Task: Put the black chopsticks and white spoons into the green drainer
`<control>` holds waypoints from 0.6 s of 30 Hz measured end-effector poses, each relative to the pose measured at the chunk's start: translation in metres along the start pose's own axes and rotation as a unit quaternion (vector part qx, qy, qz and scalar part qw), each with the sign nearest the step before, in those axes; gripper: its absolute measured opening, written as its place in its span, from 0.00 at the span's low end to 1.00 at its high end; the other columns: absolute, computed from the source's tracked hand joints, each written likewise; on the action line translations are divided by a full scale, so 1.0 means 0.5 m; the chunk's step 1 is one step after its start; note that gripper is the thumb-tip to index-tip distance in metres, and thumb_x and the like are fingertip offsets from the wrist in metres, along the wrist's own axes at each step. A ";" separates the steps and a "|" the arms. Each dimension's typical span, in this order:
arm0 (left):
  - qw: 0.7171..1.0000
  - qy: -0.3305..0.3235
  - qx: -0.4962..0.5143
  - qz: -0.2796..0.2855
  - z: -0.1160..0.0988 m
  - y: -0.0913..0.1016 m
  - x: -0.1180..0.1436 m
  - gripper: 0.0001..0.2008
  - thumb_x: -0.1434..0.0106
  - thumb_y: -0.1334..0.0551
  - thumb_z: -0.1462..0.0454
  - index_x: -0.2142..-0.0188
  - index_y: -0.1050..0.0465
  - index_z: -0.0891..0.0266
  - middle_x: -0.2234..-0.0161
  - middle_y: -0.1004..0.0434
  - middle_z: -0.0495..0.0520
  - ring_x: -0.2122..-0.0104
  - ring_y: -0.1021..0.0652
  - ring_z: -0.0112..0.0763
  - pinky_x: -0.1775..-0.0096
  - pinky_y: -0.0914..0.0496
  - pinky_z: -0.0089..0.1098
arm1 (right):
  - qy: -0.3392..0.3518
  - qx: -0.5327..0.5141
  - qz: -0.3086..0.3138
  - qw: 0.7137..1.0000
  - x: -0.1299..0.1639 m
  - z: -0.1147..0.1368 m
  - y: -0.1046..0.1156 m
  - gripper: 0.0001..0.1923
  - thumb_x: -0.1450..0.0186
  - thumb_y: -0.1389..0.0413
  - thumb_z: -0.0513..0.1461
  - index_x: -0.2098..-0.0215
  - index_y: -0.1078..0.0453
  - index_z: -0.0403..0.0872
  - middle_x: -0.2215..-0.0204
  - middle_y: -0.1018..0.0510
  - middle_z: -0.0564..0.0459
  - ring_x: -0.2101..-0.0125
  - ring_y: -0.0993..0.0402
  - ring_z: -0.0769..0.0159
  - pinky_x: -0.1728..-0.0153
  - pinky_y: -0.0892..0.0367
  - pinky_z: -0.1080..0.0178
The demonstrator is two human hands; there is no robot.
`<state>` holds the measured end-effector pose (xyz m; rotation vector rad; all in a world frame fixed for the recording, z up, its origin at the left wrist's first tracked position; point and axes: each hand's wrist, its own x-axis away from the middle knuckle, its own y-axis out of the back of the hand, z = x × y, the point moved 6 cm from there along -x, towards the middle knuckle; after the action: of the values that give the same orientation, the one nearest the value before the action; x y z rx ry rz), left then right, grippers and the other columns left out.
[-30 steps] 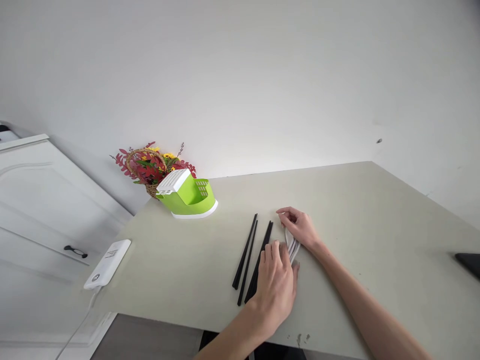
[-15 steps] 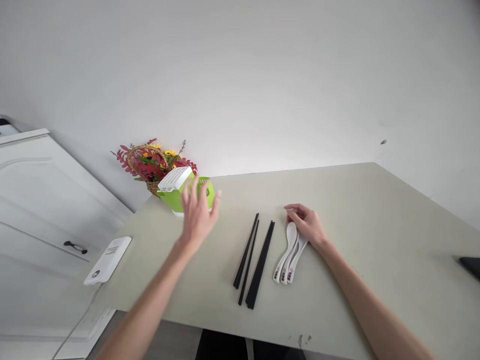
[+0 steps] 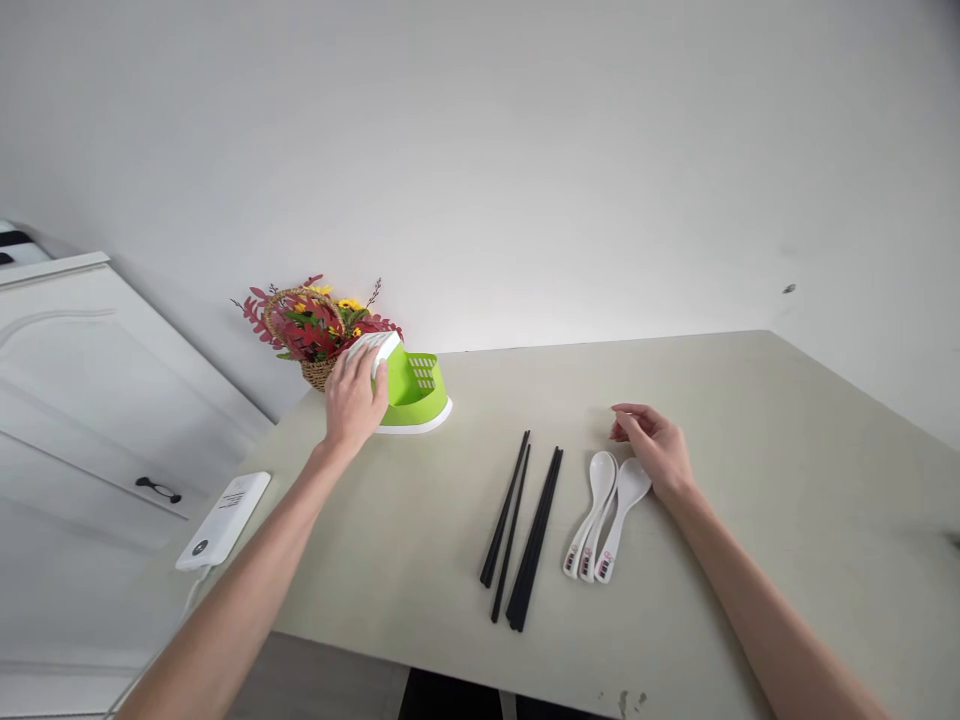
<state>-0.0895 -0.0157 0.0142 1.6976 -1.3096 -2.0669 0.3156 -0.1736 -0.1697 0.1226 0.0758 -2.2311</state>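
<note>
My left hand [image 3: 357, 398] is at the left part of a green and white utensil holder [image 3: 420, 408], fingers over its raised white slotted section and thumb along its right side. The holder's open green compartment with a slotted wall faces up to the right. My right hand [image 3: 654, 448] rests on the table with loosely curled fingers and nothing visible in them. Beside its wrist three white spoons [image 3: 600, 478] lie in a fan, handles toward me. Left of the spoons are two groups of black chopsticks [image 3: 536, 540], lying roughly parallel.
A wicker basket of red and yellow artificial flowers [image 3: 319, 325] stands behind the holder, against the wall. A white corded device [image 3: 225, 520] lies at the table's left edge. A white cabinet [image 3: 97, 400] adjoins on the left. The table [image 3: 750, 400] meets the wall at the back.
My left hand has moved left and come down onto the holder's white section; its fingers were spread in front of the holder before. My right hand has shifted slightly away, uncovering the rightmost spoon.
</note>
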 end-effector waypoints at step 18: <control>0.986 -0.089 0.134 0.046 -0.424 -0.106 -0.060 0.21 0.23 0.53 0.57 0.43 0.27 0.62 0.37 0.28 0.60 0.34 0.34 0.50 0.40 0.32 0.54 | -0.015 -0.026 -0.070 0.997 -0.005 -0.009 0.032 0.15 0.39 0.40 0.47 0.59 0.22 0.47 0.74 0.22 0.54 0.71 0.24 0.65 0.62 0.27 0.60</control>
<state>0.1231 -0.0741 0.0049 1.5398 -1.7582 -2.1088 0.3300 -0.1808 -0.1743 0.0578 0.1302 -2.3670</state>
